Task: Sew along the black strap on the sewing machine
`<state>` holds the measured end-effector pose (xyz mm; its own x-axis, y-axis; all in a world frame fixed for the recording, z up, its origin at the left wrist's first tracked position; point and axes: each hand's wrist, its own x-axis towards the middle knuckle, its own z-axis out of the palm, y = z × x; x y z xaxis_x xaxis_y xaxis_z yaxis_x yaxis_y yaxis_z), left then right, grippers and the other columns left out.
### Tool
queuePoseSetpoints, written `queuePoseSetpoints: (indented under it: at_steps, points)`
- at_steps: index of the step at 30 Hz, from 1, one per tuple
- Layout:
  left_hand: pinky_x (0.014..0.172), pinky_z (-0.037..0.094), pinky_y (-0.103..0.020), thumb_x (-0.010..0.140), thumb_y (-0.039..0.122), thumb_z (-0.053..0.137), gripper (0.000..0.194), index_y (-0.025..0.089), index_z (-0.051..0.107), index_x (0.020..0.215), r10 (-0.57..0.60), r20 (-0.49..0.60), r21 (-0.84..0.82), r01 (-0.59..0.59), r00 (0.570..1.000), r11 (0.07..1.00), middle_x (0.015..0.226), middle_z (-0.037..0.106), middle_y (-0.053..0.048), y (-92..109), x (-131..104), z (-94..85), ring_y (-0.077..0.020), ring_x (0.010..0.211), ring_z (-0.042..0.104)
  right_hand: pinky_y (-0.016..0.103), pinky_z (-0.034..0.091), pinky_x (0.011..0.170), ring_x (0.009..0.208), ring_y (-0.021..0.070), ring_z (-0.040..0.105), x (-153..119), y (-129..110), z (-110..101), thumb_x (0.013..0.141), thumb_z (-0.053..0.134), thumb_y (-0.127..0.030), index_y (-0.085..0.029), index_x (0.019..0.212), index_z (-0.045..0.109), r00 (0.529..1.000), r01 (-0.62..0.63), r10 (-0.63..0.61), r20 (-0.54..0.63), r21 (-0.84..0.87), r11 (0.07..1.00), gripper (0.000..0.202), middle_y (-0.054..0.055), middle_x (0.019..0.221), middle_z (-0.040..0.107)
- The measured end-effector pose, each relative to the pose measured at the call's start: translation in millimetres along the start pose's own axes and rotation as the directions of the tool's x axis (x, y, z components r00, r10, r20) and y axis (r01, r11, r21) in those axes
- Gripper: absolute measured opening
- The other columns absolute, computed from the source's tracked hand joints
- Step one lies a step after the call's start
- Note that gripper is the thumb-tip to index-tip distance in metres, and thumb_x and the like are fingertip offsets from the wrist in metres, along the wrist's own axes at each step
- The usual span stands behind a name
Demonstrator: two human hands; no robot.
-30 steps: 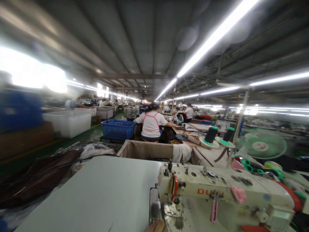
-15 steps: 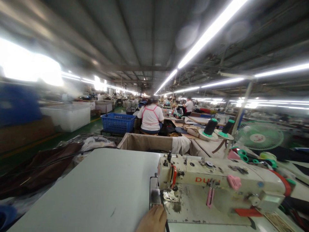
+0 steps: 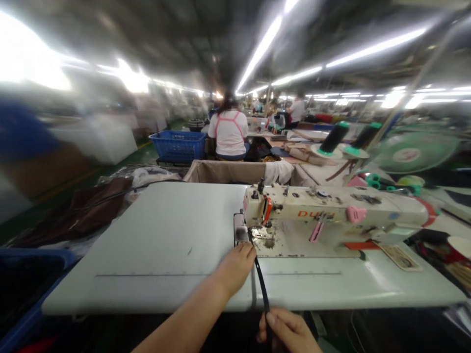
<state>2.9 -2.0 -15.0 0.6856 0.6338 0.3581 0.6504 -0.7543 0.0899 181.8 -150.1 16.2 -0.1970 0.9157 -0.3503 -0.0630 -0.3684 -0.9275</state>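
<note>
A narrow black strap [image 3: 262, 283] runs from beside the needle area of a sewing machine [image 3: 338, 206] down over the table's front edge. My left hand [image 3: 239, 264] is closed on the strap's upper part, just in front of the presser foot, with the fingertips bunched together. Lower down, at the table edge, my right hand [image 3: 289, 327] pinches the same strap between thumb and fingers. The strap's far end is hidden by my left hand and the machine head.
The white sewing table [image 3: 158, 235] has a printed ruler line. Beyond it stand a fabric-lined bin [image 3: 221, 171], a blue basket [image 3: 178, 144] and a seated person [image 3: 230, 132]. Thread cones [image 3: 334, 138] and a green fan [image 3: 408, 152] are right; a blue crate [image 3: 37, 257] is left.
The view has tilted down, showing more of the table front. My right hand and the black strap have come into view; my left hand stays near the needle area.
</note>
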Motion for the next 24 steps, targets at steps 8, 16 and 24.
queuePoseSetpoints:
  at_steps: [8,16,24]
  points:
    - [0.117,0.049,-0.044,0.101,0.005,0.044,0.029,0.013,0.058,0.125,-0.017,-0.016,-0.019,0.017,1.0,1.0,0.132,0.066,-0.016,-0.7,-1.3,-6.0,-0.0265,0.127,0.065,0.029,0.041,0.063,0.064,0.0184,0.06,-1.9,-0.5,1.6,0.085,0.075,-0.073,-0.018,0.071,0.081,0.999,0.047,-0.047,-0.027,-0.013,0.999,0.057,0.005,0.065,0.074]
    - [0.122,0.044,-0.048,0.103,0.007,0.042,0.031,0.01,0.056,0.13,-0.032,-0.004,-0.001,0.032,0.999,0.999,0.135,0.065,-0.018,0.1,0.4,-4.4,-0.0282,0.135,0.061,0.031,0.042,0.069,0.068,0.0193,0.061,-7.6,-13.8,8.8,0.085,0.078,-0.07,-0.018,0.072,0.08,0.999,0.019,-0.018,-0.036,0.034,0.999,0.054,0.005,0.068,0.074]
    - [0.12,0.046,-0.043,0.103,0.007,0.046,0.028,0.008,0.057,0.129,0.001,-0.025,0.046,0.0,1.0,0.999,0.132,0.066,-0.018,0.3,-3.1,-3.3,-0.0279,0.129,0.064,0.032,0.04,0.069,0.068,0.0195,0.056,-5.4,-11.1,6.1,0.084,0.077,-0.071,-0.018,0.073,0.08,0.999,0.034,-0.034,0.012,0.01,0.999,0.055,0.005,0.068,0.071]
